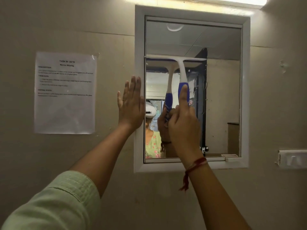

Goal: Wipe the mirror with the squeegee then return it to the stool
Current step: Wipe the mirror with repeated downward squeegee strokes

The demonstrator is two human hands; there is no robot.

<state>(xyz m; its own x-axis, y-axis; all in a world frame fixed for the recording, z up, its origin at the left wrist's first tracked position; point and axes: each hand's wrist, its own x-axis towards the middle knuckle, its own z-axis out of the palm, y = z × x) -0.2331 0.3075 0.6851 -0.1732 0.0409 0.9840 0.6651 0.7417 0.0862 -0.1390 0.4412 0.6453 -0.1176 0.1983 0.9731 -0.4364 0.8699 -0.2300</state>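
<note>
A white-framed mirror [222,90] hangs on the beige wall ahead of me. My right hand [184,127] grips the blue and white squeegee [181,72] by its handle, index finger stretched up along it. The blade lies flat and level against the glass, about a third of the way down, spanning the left half. My left hand [131,105] rests flat with fingers spread on the mirror's left frame and holds nothing. The stool is not in view.
A printed task sheet [65,92] is taped to the wall left of the mirror. A white switch plate [293,159] sits at the right edge. A small white holder [232,158] sits at the mirror's lower right corner. A light strip [216,0] glows above.
</note>
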